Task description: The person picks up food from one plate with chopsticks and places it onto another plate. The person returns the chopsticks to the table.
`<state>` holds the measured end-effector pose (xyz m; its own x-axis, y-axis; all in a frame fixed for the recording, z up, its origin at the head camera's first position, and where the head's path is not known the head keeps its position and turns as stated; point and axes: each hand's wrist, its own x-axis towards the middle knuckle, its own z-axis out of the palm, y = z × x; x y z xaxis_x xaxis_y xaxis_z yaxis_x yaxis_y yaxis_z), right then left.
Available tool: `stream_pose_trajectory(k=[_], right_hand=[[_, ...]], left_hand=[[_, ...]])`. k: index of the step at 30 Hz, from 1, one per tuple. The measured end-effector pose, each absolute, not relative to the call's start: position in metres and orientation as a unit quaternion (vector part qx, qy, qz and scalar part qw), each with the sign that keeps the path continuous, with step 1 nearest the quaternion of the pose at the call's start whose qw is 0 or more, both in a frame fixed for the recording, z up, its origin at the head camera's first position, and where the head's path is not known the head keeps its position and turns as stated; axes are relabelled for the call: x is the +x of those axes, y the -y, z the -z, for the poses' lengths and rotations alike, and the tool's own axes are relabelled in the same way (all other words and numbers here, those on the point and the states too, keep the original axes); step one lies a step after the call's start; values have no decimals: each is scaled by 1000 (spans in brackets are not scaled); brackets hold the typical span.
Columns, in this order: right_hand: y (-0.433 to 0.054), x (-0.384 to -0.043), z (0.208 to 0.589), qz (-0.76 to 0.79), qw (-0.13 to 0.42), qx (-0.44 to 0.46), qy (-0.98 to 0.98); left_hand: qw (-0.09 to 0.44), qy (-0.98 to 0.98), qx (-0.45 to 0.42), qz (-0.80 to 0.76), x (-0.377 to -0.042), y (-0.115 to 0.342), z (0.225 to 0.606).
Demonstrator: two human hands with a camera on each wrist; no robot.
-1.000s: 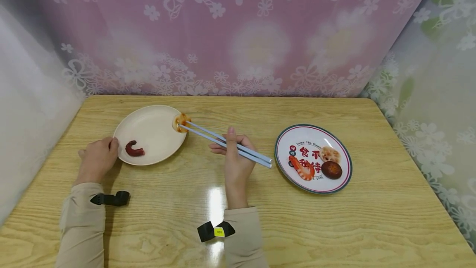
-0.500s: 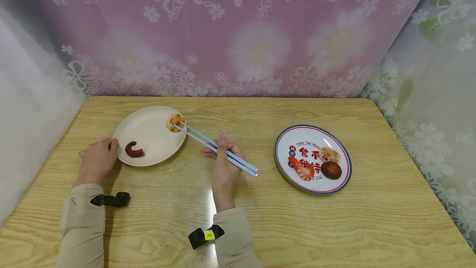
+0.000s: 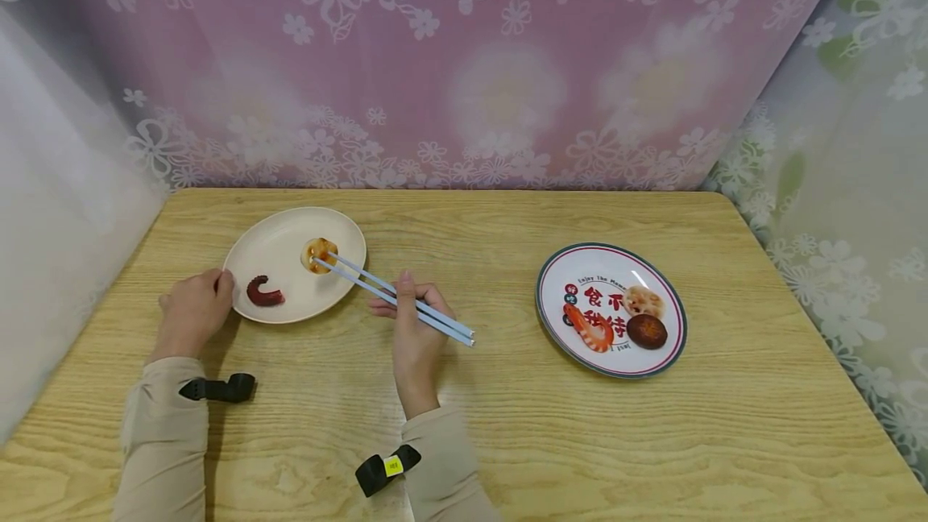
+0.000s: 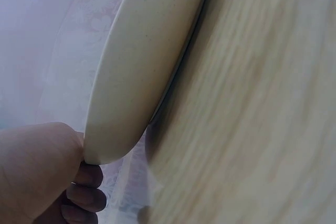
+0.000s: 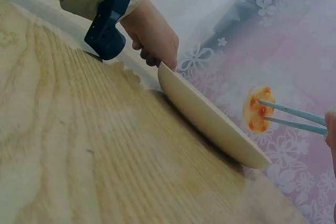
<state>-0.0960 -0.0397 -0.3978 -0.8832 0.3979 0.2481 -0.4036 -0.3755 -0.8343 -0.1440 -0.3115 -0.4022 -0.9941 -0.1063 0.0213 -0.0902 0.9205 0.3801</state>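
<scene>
My right hand [image 3: 419, 337] grips a pair of light blue chopsticks [image 3: 406, 306]. Their tips pinch a round, brown-glazed slice [image 3: 320, 256] that looks like lotus root. In the right wrist view the slice [image 5: 259, 109] hangs above the cream plate [image 5: 210, 116], apart from it. At the plate's left rim my left hand [image 3: 194, 308] pinches the edge, its other fingers curled beneath in the left wrist view. A dark red octopus tentacle [image 3: 265, 292] lies on the plate [image 3: 290, 224], near that hand.
To the right stands a white plate [image 3: 554, 264] with a green-and-red rim and red lettering. On it lie a shrimp [image 3: 589, 329], a brown mushroom cap [image 3: 648, 331] and a pale slice with holes [image 3: 644, 301]. A floral curtain [image 3: 464, 103] hangs behind the wooden table [image 3: 551, 441].
My right hand has moved left and slightly nearer, carrying the slice in the chopsticks from over the cream plate's right rim to further in over it. My left hand stays at the rim.
</scene>
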Motion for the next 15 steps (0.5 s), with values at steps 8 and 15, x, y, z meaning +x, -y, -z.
stream_pose_trajectory(k=[8,15], right_hand=[[46,-95,405,-822,211,0,528],[50,-91,410,-800,185,3,571]], left_hand=[[23,979,48,198,-143,311,402],[15,978,49,204,-143,311,401]])
